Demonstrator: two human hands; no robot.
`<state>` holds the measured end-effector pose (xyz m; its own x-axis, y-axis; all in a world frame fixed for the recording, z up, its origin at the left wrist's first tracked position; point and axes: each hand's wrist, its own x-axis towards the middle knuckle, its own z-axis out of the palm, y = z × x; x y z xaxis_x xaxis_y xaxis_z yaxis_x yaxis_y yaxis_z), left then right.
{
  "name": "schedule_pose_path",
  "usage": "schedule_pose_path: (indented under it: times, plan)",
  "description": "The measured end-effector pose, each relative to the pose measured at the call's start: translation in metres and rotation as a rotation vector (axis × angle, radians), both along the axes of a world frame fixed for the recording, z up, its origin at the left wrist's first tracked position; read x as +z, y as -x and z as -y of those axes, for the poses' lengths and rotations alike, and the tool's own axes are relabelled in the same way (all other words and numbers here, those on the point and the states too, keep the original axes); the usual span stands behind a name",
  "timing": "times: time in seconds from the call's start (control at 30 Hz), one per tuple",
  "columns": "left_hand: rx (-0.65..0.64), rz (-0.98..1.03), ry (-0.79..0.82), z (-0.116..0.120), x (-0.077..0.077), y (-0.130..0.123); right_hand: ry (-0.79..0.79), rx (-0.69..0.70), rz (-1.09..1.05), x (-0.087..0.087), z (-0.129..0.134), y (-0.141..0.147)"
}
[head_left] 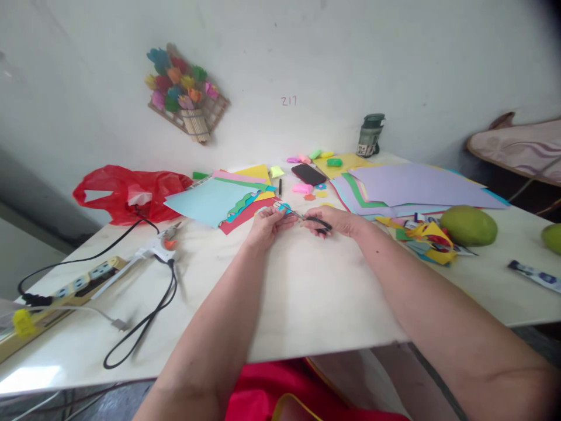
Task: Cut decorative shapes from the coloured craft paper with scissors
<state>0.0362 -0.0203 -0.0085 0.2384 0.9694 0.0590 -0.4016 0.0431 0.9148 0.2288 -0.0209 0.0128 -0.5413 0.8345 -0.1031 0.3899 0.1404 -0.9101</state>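
Note:
Between the fingers of my left hand (268, 224) is a small piece of blue paper (284, 208). My right hand (332, 220) grips a pair of scissors (323, 223) by its black handles, and the metal blades point left, reaching the blue paper. Whether the blades touch the paper's edge is too small to tell. Just beyond my hands lie a small orange paper piece (310, 197) and a blue paper flower (321, 186). To the left, a red sheet (232, 225) lies under a strip of wavy green and blue paper (242, 206).
A white glue gun (164, 248) with a looping black cord and a power strip (83, 286) lie left, near a red plastic bag (127, 193). Stacked coloured sheets (421, 181), paper scraps (432, 242) and a green mango (468, 225) are right. A phone (308, 173) and tumbler (370, 135) stand behind.

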Motion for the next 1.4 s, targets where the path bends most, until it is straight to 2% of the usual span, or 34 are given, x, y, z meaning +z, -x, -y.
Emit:
schedule_pose_path:
  times: [1.4]
  plan:
    - [0.019, 0.018, 0.027, 0.0004, 0.0013, 0.0, -0.038, -0.044, -0.029, -0.0026, -0.0008, 0.003]
